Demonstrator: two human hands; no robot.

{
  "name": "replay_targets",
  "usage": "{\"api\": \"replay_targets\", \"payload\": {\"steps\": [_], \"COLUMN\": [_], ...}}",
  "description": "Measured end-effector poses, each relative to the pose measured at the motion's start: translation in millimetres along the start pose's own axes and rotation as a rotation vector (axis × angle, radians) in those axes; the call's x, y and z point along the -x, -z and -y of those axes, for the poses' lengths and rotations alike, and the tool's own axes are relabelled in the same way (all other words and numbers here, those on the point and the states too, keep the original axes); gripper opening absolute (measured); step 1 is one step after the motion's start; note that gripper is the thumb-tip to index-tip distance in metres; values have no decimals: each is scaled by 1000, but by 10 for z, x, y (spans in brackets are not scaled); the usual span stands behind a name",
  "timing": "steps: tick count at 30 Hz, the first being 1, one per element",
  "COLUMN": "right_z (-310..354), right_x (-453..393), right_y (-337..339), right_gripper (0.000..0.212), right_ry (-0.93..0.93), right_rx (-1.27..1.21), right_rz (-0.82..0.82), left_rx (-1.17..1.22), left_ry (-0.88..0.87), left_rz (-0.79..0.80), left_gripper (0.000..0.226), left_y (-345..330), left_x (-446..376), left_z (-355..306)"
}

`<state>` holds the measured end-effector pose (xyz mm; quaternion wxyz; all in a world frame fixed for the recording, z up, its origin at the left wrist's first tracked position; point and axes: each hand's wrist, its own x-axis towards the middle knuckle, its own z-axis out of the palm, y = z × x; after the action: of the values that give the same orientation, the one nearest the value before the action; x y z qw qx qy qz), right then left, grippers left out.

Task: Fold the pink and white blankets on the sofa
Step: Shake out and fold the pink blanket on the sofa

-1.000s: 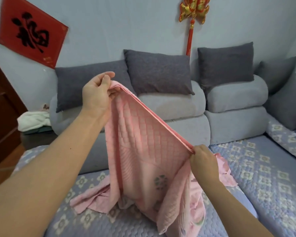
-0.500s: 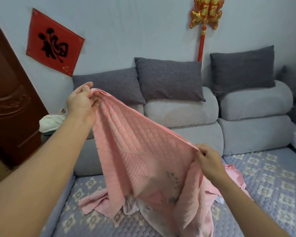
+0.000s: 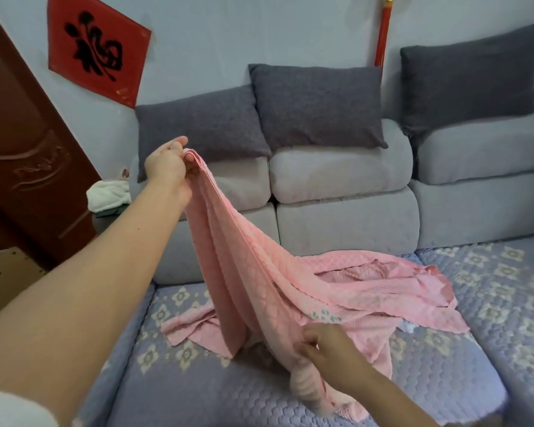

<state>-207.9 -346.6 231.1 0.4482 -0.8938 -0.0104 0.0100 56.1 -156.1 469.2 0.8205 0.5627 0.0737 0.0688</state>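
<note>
One pink blanket [image 3: 278, 291] lies on the sofa [image 3: 346, 229]. The left hand [image 3: 167, 164] pinches one corner up high. The right hand [image 3: 327, 343] grips it low. One red sign [image 3: 96, 53] shows a black Chinese character. Three dark pillows [image 3: 318, 106] lean behind.

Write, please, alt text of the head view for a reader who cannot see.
A person's left hand holds up one end of a pink blanket while the right hand pinches it low, over a grey sofa.
</note>
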Motion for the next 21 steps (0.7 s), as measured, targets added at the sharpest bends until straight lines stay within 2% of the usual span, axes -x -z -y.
{"api": "replay_targets", "payload": {"steps": [2,5,7,10,12,16,19,21], "right_z": [-52,-141,-194,-217,-245,-332,-377,-367], "right_x": [-19,2,13,-35,-76,-143,-193,-232], "right_y": [-15,81,154,280,392,596,719,809], "right_gripper": [38,18,13,14,13,20,20,19], "right_ry": [-60,-266,-319,-375,-386,-421,-443,-394], "right_rx": [95,-110,-214,-297,-299,-309,-345,-269], "right_rz": [-181,-442,-549,-651,-695,-808,-877,-843], "left_rx": [-27,-74,-87,-167,-256,-511,-625,-693], "left_ry": [-7,-29,-26,9,30,-13,5,-39], "left_rz": [-4,-2,-20,-40,9,225,455,433], "left_gripper": [24,23,23,23,21,10,27,28], "left_y": [57,207,340,518,640,959,1205,1333], "left_x": [9,8,-3,-12,-11,46,151,181], "left_z": [18,102,198,315,363,446,482,514]}}
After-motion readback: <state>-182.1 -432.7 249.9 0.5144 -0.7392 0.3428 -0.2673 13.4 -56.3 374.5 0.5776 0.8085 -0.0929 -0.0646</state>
